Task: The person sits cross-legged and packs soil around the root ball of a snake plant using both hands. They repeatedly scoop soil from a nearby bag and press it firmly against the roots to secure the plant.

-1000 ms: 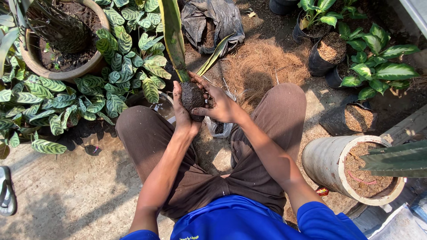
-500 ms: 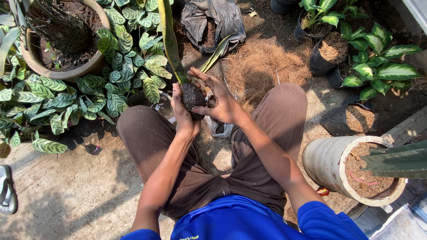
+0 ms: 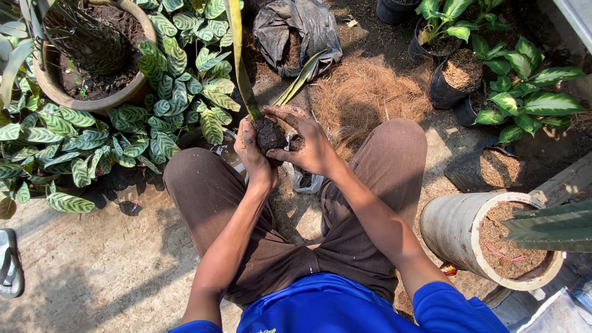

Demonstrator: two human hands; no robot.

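Observation:
I sit on the ground with knees apart. My left hand [image 3: 251, 150] and my right hand [image 3: 310, 143] cup a dark clump of soil [image 3: 269, 135], the root ball of a plant with long stiff green leaves [image 3: 239, 58] that rise up and away from me. Both hands press on the clump from opposite sides, fingers curled around it. Below the hands, between my knees, lies a clear plastic bag [image 3: 306, 179] with dark soil in it.
A heap of brown coconut fibre [image 3: 364, 92] lies just beyond my hands. A large clay pot [image 3: 92, 55] and striped-leaf plants [image 3: 154, 98] stand to the left. Black nursery bags with plants [image 3: 468, 74] and a pale cylindrical pot [image 3: 475, 237] stand right. A sandal [image 3: 9, 262] lies far left.
The hands and the root ball have stayed in nearly the same place. The right fingers have shifted a little over the soil clump, and the long leaf tilted slightly left.

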